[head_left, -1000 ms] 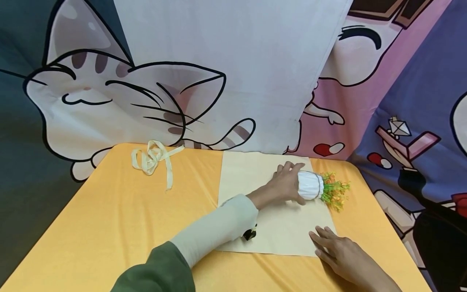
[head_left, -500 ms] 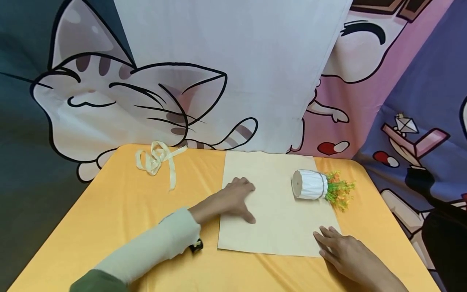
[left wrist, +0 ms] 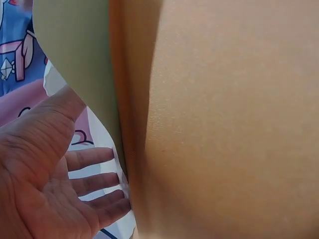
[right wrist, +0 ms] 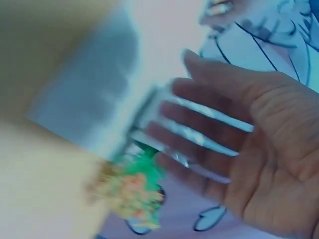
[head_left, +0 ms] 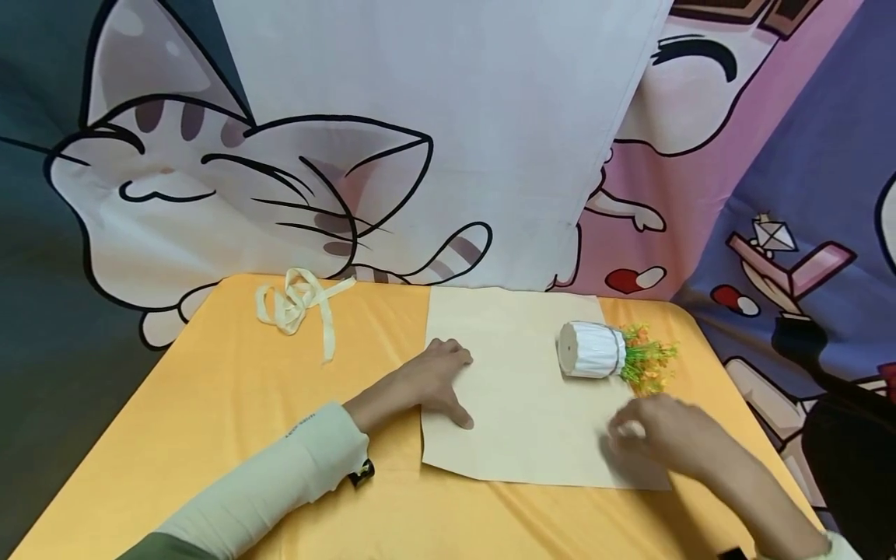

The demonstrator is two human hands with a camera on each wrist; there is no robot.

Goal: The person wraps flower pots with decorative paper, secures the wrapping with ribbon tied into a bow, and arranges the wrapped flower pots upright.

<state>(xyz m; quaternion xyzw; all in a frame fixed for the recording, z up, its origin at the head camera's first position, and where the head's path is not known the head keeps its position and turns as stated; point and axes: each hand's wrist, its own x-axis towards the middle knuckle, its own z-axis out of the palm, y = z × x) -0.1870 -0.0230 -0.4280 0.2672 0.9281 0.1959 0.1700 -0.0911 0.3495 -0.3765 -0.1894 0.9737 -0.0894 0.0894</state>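
While ribbon (head_left: 297, 299) lies beyond the left hand (head_left: 435, 383) and a flowerpot (head_left: 595, 350) beyond the right hand (head_left: 665, 432), spread left fingers touch the sheet (head_left: 525, 435); relaxed right ones hold nothing.

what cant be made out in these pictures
Head view: the part of the sheet beneath the left hand, hidden by that hand.
Head view: lettering on the left sleeve, too small.
Right wrist view: single blooms among the flowers, lost to blur.
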